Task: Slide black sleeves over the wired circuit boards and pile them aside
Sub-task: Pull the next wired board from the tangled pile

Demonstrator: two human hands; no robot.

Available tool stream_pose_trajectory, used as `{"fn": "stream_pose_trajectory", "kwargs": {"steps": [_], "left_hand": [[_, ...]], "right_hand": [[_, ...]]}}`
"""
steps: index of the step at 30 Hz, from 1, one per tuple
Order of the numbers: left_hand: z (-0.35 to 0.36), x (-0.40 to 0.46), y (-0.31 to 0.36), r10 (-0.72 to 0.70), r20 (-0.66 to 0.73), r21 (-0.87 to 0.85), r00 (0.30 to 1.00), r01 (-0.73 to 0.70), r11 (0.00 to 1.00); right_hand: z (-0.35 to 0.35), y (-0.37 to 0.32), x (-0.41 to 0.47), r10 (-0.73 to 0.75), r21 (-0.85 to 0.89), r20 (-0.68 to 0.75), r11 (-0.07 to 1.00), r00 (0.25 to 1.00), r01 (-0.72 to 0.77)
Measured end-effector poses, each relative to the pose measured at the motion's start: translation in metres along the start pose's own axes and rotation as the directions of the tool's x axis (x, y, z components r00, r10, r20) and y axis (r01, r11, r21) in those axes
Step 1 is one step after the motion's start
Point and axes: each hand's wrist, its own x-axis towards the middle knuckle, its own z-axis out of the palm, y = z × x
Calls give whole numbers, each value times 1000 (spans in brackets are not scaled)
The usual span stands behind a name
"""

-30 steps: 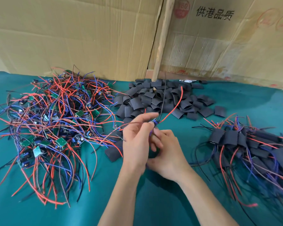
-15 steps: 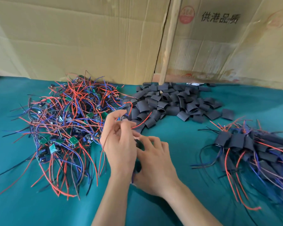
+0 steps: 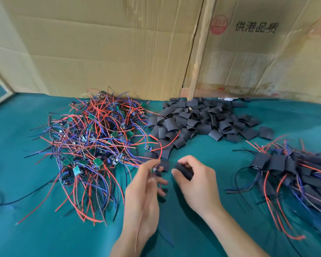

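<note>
Your left hand (image 3: 143, 184) rises from the lower edge with the forearm running up and slightly right, wrist straight, its fingers (image 3: 160, 180) curled and pinched at the tips round a small wired circuit board (image 3: 154, 170); the board is blurred, and thin red and black leads trail from it past your palm. Your right hand (image 3: 196, 184) comes in from the lower right, forearm angled up and left, and its fingers (image 3: 187, 161) and thumb curl round a single black sleeve (image 3: 184, 171), holding it just beside your left fingertips, apart from the board, with the open end toward them. Beyond your left fingers and to their left sprawls the tangle of bare circuit boards (image 3: 93, 143), green boards among red, blue and black wires. Straight ahead of both sets of fingers lies the heap of loose black sleeves (image 3: 202, 121), its nearest pieces just past your fingertips. Well to the right of your right fingers sits the pile of sleeved boards (image 3: 289, 167), wires fanning toward you. All of it rests on the teal-covered counter (image 3: 35, 229), backed by cardboard boxes (image 3: 109, 49).
</note>
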Motion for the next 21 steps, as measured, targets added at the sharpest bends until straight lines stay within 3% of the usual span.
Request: {"fn": "stream_pose_trajectory", "kwargs": {"steps": [4, 7, 12, 21], "left_hand": [[-4, -3, 1, 242, 283, 263, 928, -318, 911], [-5, 0, 1, 251, 389, 278, 886, -373, 885], [-8, -3, 9, -111, 350, 188, 930, 47, 981], [8, 2, 9, -246, 229, 155, 942, 214, 964]], "right_hand": [[-5, 6, -3, 94, 169, -22, 982, 995, -89], [-10, 3, -1, 145, 292, 24, 945, 989, -146], [-14, -11, 2, 189, 464, 155, 853, 970, -240], [-15, -15, 0, 124, 474, 233, 852, 965, -224]]}}
